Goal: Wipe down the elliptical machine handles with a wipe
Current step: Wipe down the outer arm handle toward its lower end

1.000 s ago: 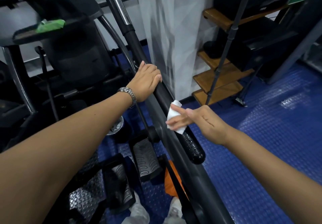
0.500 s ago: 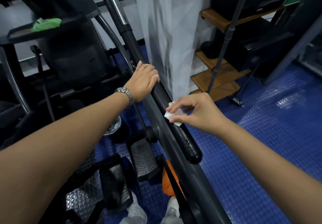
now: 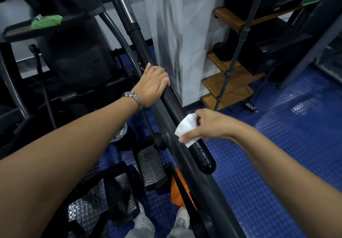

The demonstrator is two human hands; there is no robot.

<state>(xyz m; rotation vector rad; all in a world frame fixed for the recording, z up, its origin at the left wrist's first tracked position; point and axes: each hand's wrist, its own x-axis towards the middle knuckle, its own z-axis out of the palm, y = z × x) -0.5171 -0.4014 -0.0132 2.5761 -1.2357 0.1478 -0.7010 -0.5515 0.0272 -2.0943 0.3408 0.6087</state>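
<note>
I see blue studded floor [image 3: 277, 163], wooden shelves [image 3: 229, 87] upper right, white pillar [image 3: 177, 34] center top.

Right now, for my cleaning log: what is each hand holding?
Left hand: grips the black padded elliptical handle.
Right hand: pinches the white crumpled wipe against that handle's lower end.

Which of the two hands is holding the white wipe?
The right hand, which holds the wipe against the black handle near its rounded end. The left hand, with the wristwatch, only grips the handle higher up.
</note>
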